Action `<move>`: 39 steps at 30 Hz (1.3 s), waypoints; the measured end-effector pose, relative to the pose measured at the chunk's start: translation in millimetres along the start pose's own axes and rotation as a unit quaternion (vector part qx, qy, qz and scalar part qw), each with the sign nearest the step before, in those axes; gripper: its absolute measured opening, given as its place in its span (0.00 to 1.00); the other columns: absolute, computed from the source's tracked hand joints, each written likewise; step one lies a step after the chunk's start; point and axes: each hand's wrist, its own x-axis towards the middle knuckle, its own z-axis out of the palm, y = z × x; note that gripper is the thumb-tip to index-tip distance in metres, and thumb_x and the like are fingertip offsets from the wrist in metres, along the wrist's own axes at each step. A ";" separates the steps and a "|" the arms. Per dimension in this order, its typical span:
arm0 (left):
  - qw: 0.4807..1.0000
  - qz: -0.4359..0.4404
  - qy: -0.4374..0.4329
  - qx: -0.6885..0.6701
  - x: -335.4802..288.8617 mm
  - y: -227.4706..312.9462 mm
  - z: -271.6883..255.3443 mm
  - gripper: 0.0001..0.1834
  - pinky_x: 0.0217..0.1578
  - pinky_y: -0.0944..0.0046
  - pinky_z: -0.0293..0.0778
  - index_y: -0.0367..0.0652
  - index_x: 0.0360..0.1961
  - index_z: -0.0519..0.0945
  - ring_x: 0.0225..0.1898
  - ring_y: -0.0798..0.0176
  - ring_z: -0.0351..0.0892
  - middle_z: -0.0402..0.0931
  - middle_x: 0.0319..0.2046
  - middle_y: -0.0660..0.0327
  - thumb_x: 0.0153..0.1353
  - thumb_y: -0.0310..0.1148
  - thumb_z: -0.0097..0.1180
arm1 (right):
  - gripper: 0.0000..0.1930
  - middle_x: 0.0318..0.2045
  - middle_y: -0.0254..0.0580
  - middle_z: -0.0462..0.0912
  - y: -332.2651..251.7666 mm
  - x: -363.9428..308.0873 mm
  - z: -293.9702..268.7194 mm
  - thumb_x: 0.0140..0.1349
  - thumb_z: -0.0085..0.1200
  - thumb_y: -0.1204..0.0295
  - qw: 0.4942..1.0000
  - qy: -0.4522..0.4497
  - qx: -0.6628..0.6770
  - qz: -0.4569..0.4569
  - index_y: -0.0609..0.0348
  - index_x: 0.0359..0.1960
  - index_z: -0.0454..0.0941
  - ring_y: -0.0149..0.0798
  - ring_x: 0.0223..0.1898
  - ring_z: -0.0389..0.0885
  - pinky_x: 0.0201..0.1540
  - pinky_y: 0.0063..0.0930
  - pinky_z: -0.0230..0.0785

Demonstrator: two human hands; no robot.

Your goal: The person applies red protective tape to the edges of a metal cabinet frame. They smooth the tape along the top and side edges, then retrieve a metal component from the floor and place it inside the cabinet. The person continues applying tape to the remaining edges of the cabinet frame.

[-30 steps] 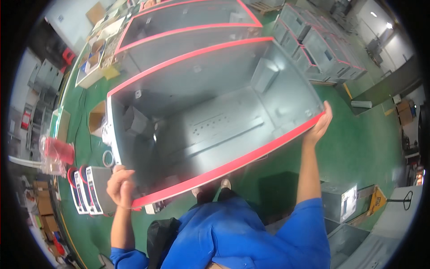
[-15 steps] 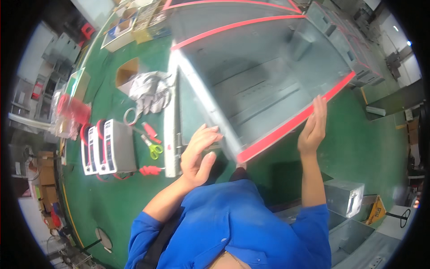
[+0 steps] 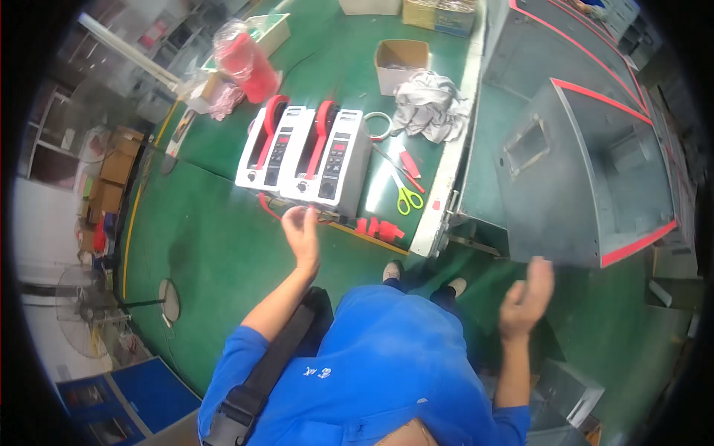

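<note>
The grey metal enclosure [image 3: 547,201], its rim bearing red tape [image 3: 639,243], is no longer lying between the two hands as it was a second ago; it is now standing at the right, as the view is turning left. The left hand [image 3: 301,241] is leaving it and hovering before the right tape dispenser [image 3: 349,167] (whether fingertips are touching is unclear), holding nothing visible, its fingers loosely bent. The right hand [image 3: 526,305], gripping the rim earlier, is now pointing upward below the enclosure's near edge, empty, fingers extended and thumb apart. Green-handled scissors [image 3: 401,190] are lying on the green surface [image 3: 335,82], right of the dispenser.
</note>
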 end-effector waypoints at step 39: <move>0.735 0.295 -0.607 0.060 11.1 245.6 225.1 0.08 0.27 0.71 0.69 0.40 0.32 0.80 0.26 0.73 0.73 0.77 0.24 0.63 0.49 0.28 0.61 | 0.04 0.26 0.37 0.74 104.2 75.0 -149.1 0.54 0.52 0.80 0.926 -0.016 0.295 0.234 0.63 0.32 0.75 0.28 0.26 0.72 0.29 0.19 0.65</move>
